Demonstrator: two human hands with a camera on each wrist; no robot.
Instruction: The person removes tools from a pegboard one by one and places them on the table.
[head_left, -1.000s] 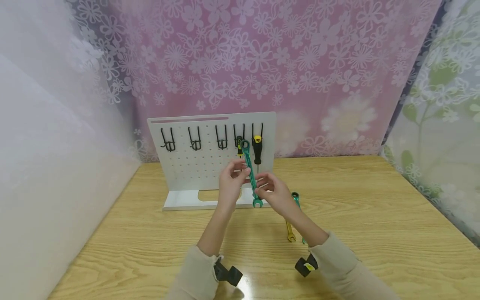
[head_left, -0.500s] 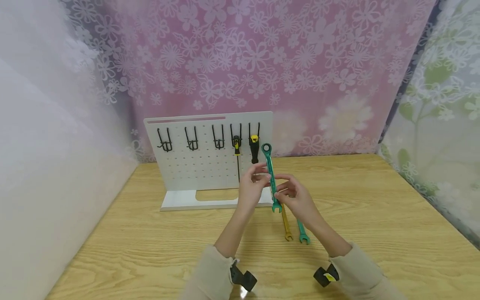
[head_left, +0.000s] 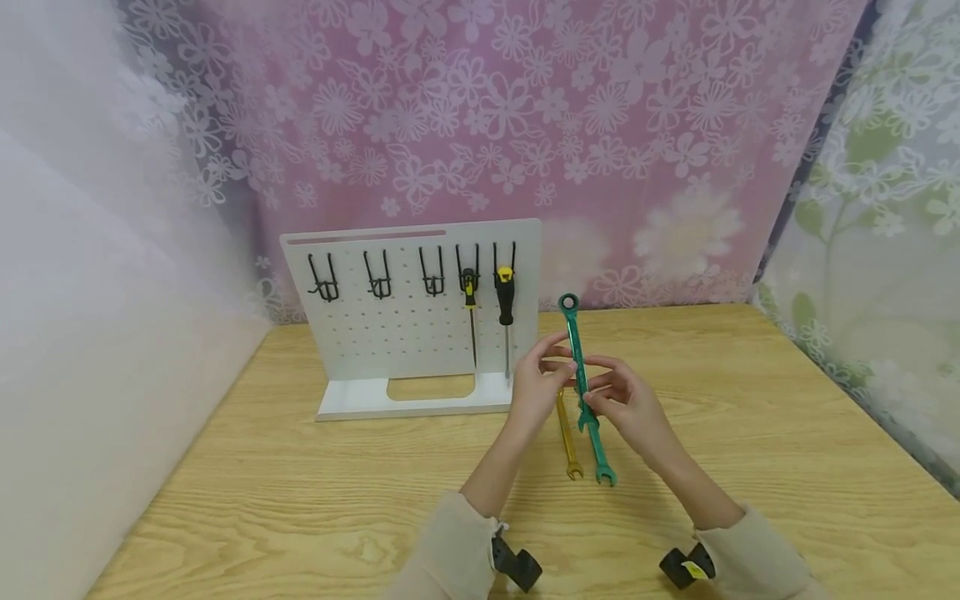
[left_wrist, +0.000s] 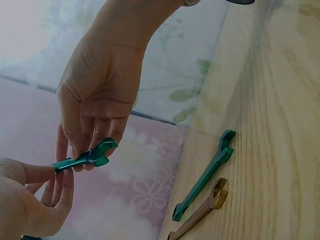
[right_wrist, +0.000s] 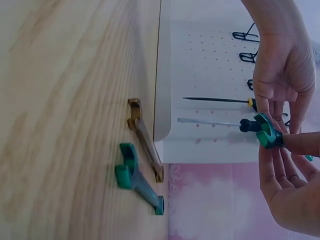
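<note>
A green combination wrench (head_left: pixel 574 346) is held up in the air, its ring end at the top and its open end low. My left hand (head_left: pixel 538 385) pinches it near the middle between thumb and fingers. Lower down, close to the open end, my right hand (head_left: pixel 633 410) pinches the same wrench, as the right wrist view also shows at the open jaw end. On the table beneath lie a second green wrench (head_left: pixel 600 457) and a gold wrench (head_left: pixel 567 442), side by side; in the head view the hands and held wrench cover their upper parts.
A white pegboard (head_left: pixel 397 333) with several black hooks stands at the left on its base. Two screwdrivers, one yellow and black (head_left: pixel 469 292) and one with a black handle (head_left: pixel 506 298), hang on its right hooks. A floral curtain (head_left: pixel 480 125) hangs behind the wooden table (head_left: pixel 300 500).
Both hands have carried the green wrench rightward, from in front of the pegboard to over the wrenches on the table. The screwdrivers now show uncovered.
</note>
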